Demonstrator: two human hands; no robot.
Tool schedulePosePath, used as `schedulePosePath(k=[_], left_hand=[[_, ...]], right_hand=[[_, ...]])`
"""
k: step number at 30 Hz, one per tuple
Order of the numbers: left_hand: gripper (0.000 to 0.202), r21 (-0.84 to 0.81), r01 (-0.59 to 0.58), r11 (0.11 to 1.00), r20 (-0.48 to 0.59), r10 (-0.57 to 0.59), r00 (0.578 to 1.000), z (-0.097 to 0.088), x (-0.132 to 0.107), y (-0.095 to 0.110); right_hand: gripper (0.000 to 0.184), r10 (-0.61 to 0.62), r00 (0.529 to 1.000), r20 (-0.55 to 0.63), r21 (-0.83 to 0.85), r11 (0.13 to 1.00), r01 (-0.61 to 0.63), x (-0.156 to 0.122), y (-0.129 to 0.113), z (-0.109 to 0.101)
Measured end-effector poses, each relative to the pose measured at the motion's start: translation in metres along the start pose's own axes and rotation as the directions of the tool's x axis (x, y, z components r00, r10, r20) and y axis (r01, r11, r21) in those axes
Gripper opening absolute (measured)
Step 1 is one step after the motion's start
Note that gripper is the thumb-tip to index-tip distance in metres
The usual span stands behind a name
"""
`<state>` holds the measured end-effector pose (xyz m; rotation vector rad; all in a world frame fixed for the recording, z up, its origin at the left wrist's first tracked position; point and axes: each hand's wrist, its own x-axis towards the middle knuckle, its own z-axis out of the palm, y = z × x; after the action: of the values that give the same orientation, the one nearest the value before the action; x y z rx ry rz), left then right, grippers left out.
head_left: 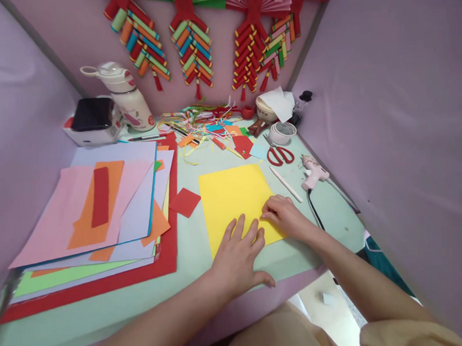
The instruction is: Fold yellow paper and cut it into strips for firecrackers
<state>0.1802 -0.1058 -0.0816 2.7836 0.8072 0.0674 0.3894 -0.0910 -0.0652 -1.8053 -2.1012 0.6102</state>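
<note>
A sheet of yellow paper lies flat near the front of the table. My left hand rests on its lower part, fingers spread and the thumb stretched out to the right. On the sheet's right side is my right hand, its fingers curled and drawn together against the paper. Whatever those fingers hold, if anything, is hidden. A small red paper square lies just left of the yellow sheet. Beyond my right hand is a white pen-like stick.
Stacked coloured paper covers the left side. Behind lie paper scraps, red-handled scissors and a tape roll. A glue gun with a cord is at right. A bottle stands back left; paper firecracker decorations hang behind.
</note>
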Motion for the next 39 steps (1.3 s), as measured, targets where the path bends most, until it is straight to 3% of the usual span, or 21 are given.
schedulePosePath(k=[3, 9, 27, 39], left_hand=[[0.096, -0.003, 0.0, 1.0, -0.003, 0.0, 1.0, 0.001, 0.0, -0.001], [0.1, -0.003, 0.004, 1.0, 0.005, -0.004, 1.0, 0.002, 0.0, -0.001], [0.104, -0.019, -0.016, 1.0, -0.045, 0.015, 0.999, 0.003, -0.001, -0.002], [0.099, 0.029, -0.016, 0.999, -0.045, 0.017, 0.999, 0.004, -0.001, -0.001]], right_hand=[[0.008, -0.005, 0.998, 0.069, 0.041, 0.999, 0.002, -0.001, 0.0, -0.009], [0.01, 0.026, 0.992, 0.125, -0.036, 0.999, -0.022, 0.0, -0.005, -0.015], [0.014, 0.005, 0.993, 0.115, -0.03, 1.0, -0.002, 0.0, 0.0, -0.008], [0.011, 0.008, 0.998, -0.057, 0.075, 0.997, -0.003, -0.004, 0.008, 0.002]])
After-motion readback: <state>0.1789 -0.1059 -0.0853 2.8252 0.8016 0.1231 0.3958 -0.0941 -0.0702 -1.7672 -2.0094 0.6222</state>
